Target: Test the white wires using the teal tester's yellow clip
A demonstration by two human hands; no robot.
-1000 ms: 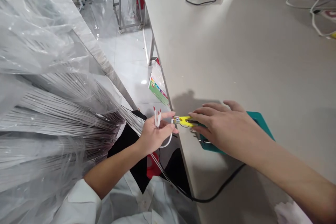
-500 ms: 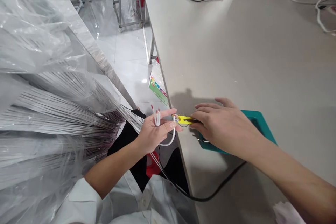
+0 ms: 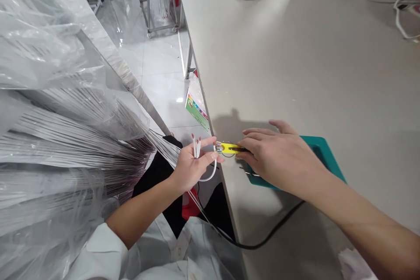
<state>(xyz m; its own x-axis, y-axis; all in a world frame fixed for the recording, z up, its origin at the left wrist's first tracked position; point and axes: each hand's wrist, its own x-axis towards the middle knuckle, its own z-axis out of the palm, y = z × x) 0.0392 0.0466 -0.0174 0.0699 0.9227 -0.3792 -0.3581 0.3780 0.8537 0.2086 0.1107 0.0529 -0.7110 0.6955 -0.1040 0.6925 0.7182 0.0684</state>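
Observation:
My left hand point(image 3: 192, 162) is closed around several white cables point(image 3: 197, 148) with reddish-brown tips standing up between the fingers. One white cable point(image 3: 213, 173) loops below the hand, and its end is pinched at the thumb and forefinger, against the stripper's jaw. My right hand point(image 3: 278, 155) grips a small yellow wire stripper point(image 3: 229, 148) with a dark slot, pointing left at the table's edge. Under the right hand lies a teal tray point(image 3: 331, 164), partly covered by the palm. A thin metal piece point(image 3: 252, 174) shows at its left rim.
Long bundles of grey-white cables point(image 3: 72, 140) under plastic sheeting point(image 3: 39, 52) fill the left side. The pale table point(image 3: 311, 70) spreads to the right. A black cable point(image 3: 275, 232) curves over its near edge. A printed box point(image 3: 196, 109) stands on the floor; a wheeled rack point(image 3: 147, 4) is beyond.
Both hands keep nearly the same place and grip. The cable end and the yellow stripper have shifted slightly left, and the whole view has moved a little.

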